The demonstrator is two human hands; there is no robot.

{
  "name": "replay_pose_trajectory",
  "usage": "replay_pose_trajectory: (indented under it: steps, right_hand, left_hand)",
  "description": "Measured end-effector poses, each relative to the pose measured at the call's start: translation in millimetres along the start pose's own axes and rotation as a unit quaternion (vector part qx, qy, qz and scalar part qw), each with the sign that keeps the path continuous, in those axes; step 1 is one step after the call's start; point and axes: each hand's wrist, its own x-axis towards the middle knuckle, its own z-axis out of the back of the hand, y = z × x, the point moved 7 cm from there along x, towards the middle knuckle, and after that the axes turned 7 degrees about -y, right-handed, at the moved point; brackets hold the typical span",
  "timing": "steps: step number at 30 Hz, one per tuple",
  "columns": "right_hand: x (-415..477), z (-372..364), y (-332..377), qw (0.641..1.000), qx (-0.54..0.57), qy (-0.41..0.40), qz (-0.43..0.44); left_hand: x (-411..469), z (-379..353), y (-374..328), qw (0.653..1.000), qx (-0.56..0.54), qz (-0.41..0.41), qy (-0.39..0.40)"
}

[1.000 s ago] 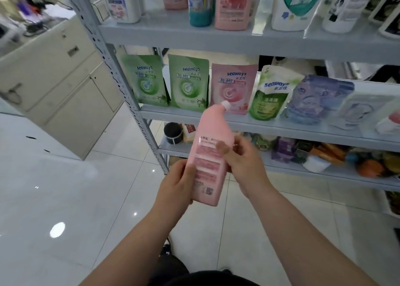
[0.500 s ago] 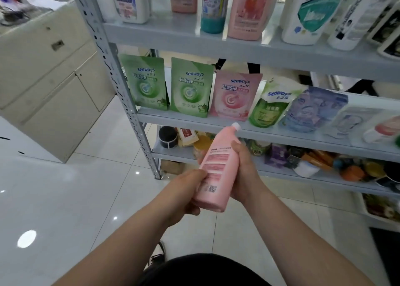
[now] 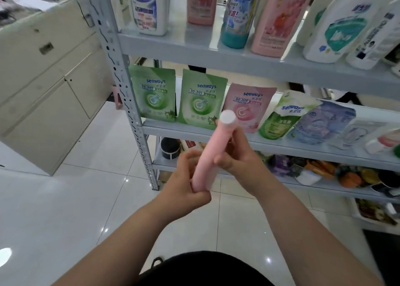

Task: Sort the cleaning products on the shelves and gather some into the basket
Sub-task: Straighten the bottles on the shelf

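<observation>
Pink bottle [image 3: 213, 153] now turned edge-on, white cap [image 3: 227, 117] up, label no longer facing camera; held in air before middle shelf [image 3: 194, 132], near pink refill pouch [image 3: 249, 106]; left hand [image 3: 186, 184] wraps base, right hand [image 3: 238, 162] clasps mid-body; likely label check done, placement next; basket unseen.

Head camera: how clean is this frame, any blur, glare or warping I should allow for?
Head view: the left hand and the lower part of the pink bottle are smeared by motion; the pouches at the right edge are soft; bright glare spots sit on the floor tiles; the wide lens bends the shelf post.
</observation>
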Motion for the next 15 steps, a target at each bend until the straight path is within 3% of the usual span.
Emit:
replay_pose_trajectory:
  steps: [2,4,6,8,10,13,15]
  right_hand:
    - [6.8,3.0,2.6,0.998,-0.004,-0.056,0.008]
    - [10.6,0.3,1.9,0.997,0.007,-0.083,0.008]
    - [12.7,-5.8,2.1,0.995,0.022,-0.099,0.003]
    - [15.7,-11.2,2.5,0.993,0.029,-0.118,0.005]
    - [18.6,-16.4,0.9,0.990,0.013,-0.138,0.002]
    - [24.7,-41.0,-11.2,0.993,-0.046,-0.095,-0.058]
    - [27.5,-58.1,-24.0,0.988,-0.043,-0.109,-0.100]
  left_hand:
    - [3.4,1.9,7.3,0.980,-0.185,0.058,0.043]
    - [4.2,-5.2,10.7,0.929,-0.333,0.135,0.087]
    - [5.2,-8.5,10.9,0.890,-0.400,0.175,0.130]
    - [7.4,-0.8,10.9,0.882,-0.410,0.182,0.145]
    - [13.7,10.9,10.9,0.900,-0.383,0.174,0.118]
    - [25.8,39.6,4.0,0.990,-0.133,0.052,-0.004]
    - [24.6,44.0,-1.3,0.999,0.007,-0.041,0.001]
